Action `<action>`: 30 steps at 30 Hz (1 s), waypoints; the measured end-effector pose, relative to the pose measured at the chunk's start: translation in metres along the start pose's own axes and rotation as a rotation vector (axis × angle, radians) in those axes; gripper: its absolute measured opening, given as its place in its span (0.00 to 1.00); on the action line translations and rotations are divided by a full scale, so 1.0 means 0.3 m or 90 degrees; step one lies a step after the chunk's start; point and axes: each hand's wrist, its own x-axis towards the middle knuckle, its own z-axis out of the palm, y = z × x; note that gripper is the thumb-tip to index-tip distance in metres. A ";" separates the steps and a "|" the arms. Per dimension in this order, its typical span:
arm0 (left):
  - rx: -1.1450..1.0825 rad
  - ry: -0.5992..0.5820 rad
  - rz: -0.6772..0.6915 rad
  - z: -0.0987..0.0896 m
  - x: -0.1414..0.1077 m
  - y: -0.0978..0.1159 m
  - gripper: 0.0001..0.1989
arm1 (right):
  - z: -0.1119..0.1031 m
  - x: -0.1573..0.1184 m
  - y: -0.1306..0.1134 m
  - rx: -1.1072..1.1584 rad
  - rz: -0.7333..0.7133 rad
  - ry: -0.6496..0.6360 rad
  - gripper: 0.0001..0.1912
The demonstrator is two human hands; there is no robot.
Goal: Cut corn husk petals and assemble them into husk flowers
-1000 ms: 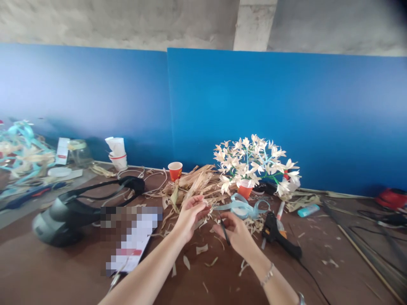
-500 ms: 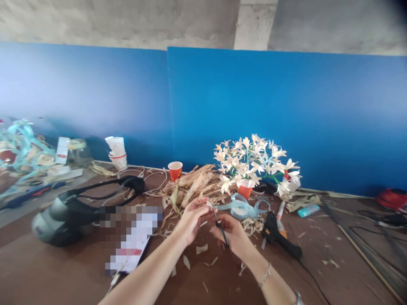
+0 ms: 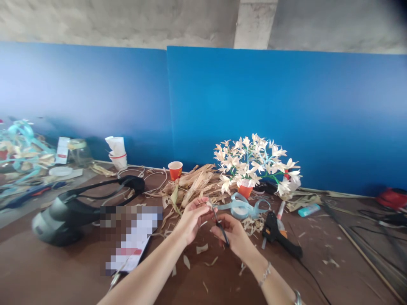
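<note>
In the middle of the head view my right hand (image 3: 232,234) is closed around a pair of scissors (image 3: 221,228) with black handles, blades pointing up and to the left. My left hand (image 3: 194,218) pinches a small pale piece (image 3: 209,203), perhaps husk, right at the blade tips; the fingers partly hide it. Behind the hands lies a heap of dry corn husks (image 3: 200,182). A roll of light blue ribbon (image 3: 240,210) sits just beyond my right hand. Off-white handmade flowers (image 3: 254,163) on green stems stand in a red paper cup (image 3: 244,189).
A black glue gun (image 3: 280,237) lies to the right, its cord trailing forward. Left are a dark headset (image 3: 63,218) with straps and a blurred-out phone-like screen (image 3: 135,241). Another red paper cup (image 3: 175,170) stands by the blue partition (image 3: 254,93). Husk scraps (image 3: 202,249) litter the brown table.
My hands and the scissors stay almost in place. At the far left, the pale pieces among the blue ribbon have shifted.
</note>
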 end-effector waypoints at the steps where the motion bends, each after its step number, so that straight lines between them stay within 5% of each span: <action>1: 0.000 0.000 -0.001 0.001 0.000 0.001 0.15 | 0.000 0.000 0.000 -0.002 -0.001 -0.001 0.21; 30: 0.040 -0.056 -0.054 -0.010 0.001 0.035 0.16 | -0.029 0.001 0.012 -0.016 0.001 -0.054 0.20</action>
